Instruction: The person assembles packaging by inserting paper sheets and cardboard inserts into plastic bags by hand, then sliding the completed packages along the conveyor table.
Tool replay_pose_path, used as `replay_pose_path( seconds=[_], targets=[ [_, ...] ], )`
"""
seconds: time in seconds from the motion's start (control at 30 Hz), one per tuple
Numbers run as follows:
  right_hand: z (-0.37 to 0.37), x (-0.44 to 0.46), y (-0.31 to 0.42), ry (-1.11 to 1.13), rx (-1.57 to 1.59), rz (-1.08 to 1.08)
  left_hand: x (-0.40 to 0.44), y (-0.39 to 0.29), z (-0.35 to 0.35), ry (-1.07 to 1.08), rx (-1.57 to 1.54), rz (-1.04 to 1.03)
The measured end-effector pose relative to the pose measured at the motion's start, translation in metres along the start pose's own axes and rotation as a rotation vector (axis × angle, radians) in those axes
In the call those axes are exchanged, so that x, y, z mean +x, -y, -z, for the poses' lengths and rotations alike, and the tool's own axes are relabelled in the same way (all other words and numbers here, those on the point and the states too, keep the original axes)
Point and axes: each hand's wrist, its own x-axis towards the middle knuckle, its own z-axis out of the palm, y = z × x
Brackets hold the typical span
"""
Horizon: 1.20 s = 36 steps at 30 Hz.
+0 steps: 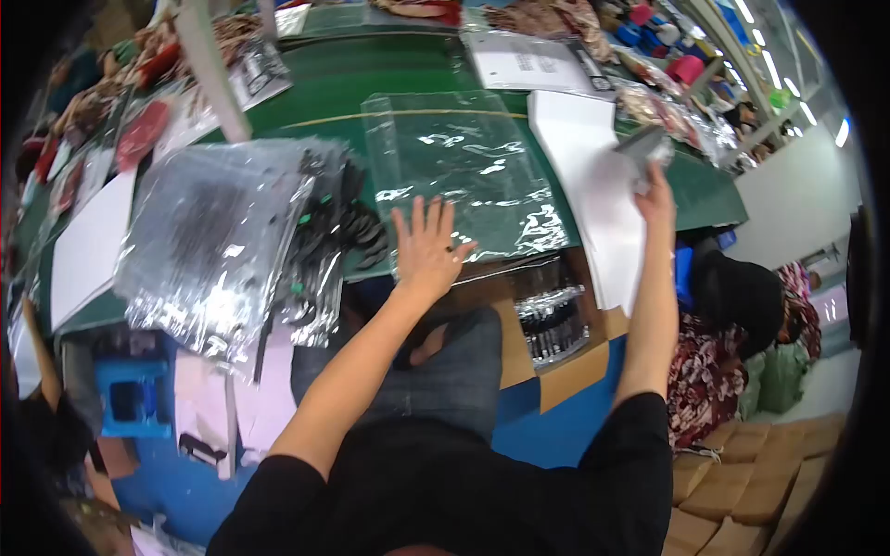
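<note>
My left hand (428,252) lies flat with fingers spread on the near edge of a clear plastic bag (454,157), which is laid out on the green table. Further right, my right hand (656,196) is closed around a grey object (642,146), too blurred to name, held above a stack of white sheets (579,176). Left of the clear bag is a pile of plastic bags (218,232) with dark contents. Black items with small green parts (338,222) lie between that pile and my left hand.
An open cardboard box (554,378) with plastic-wrapped dark items stands below the table's front edge. White cards (528,63) lie at the back, among bagged goods. A blue stool (134,398) is at the lower left, and flattened brown cartons (756,473) are at the lower right.
</note>
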Motion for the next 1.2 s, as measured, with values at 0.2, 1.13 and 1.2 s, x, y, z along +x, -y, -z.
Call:
replay_pose_path(
  seconds=[0.2,1.13,1.2],
  targets=[
    [0.021,-0.214,0.082,0.118,0.044,0.254,0.003,-0.012,-0.023,0.052,0.139,-0.022],
    [-0.182,-0.301,-0.194,-0.029,-0.238,-0.211,0.046,-0.037,0.026,0.522,-0.762,0.019],
    [-0.179,-0.286,-0.199,-0.046,-0.229,-0.167,0.032,-0.037,0.038,0.569,-0.652,0.043]
  ],
)
